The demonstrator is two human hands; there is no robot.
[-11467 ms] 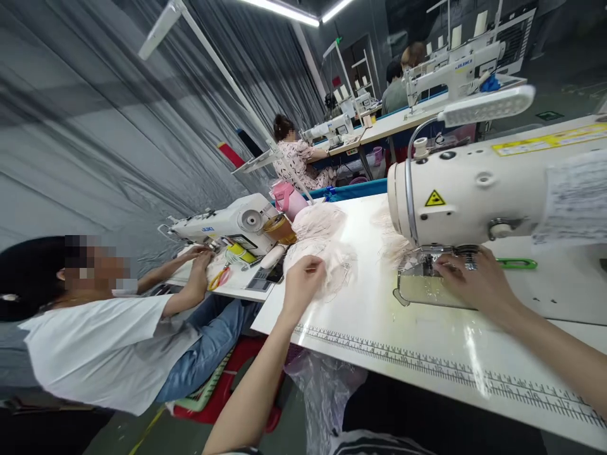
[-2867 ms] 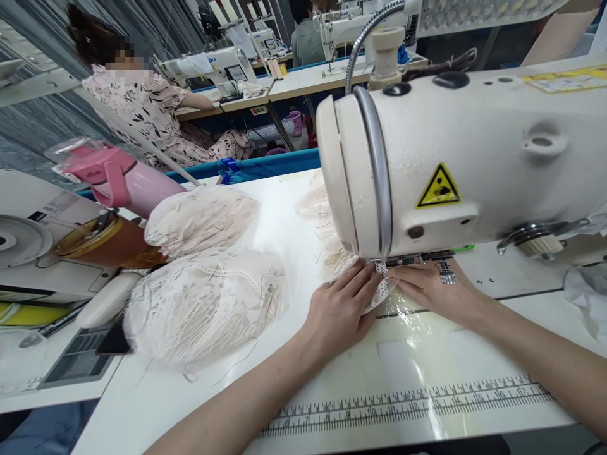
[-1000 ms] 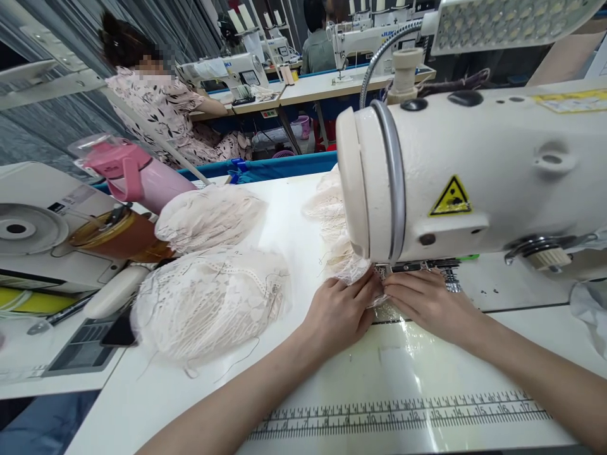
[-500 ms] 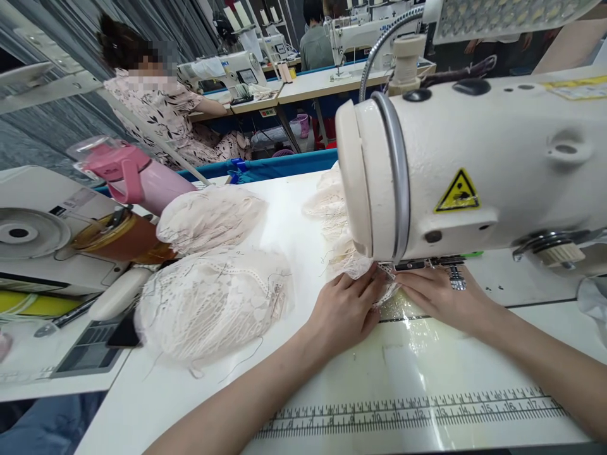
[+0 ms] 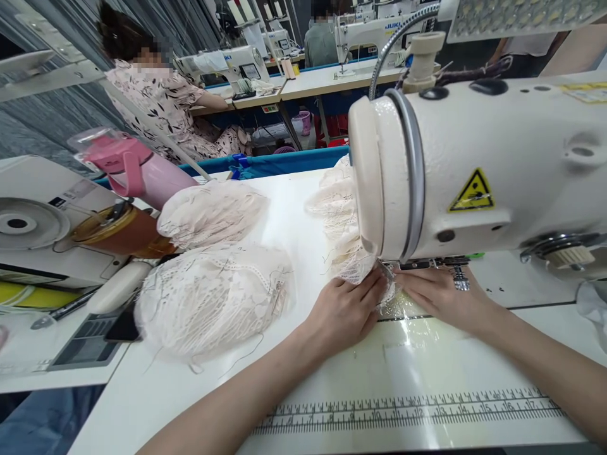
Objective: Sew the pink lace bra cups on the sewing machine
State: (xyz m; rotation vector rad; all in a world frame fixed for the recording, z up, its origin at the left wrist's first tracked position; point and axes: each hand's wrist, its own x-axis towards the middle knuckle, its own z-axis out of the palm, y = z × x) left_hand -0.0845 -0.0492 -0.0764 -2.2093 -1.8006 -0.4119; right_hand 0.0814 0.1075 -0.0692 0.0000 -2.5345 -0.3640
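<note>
A sewing machine (image 5: 455, 170) fills the right side, its head hanging over the needle area. Gathered cream lace fabric (image 5: 339, 218) lies behind and left of that head, running down under it. My left hand (image 5: 348, 309) is closed on the near edge of this lace, its fingertips close to the presser area. From the other side my right hand (image 5: 441, 297) lies low on the machine bed, fingers stretched flat and tips touching the lace's right edge. Part of that hand is behind the machine's metal fittings. The needle itself is hidden by the head.
Two piles of cream lace pieces, a near one (image 5: 213, 309) and a far one (image 5: 213, 212), lie left. Beyond them stand a pink bottle (image 5: 152, 177) and an amber container (image 5: 118, 234). A ruler strip (image 5: 408, 411) runs along the front. A seated person (image 5: 156, 107) works behind.
The view has shifted slightly, so the machine head appears farther right. My hands stay at the lace in nearly the same place, with a bit more lace showing between them.
</note>
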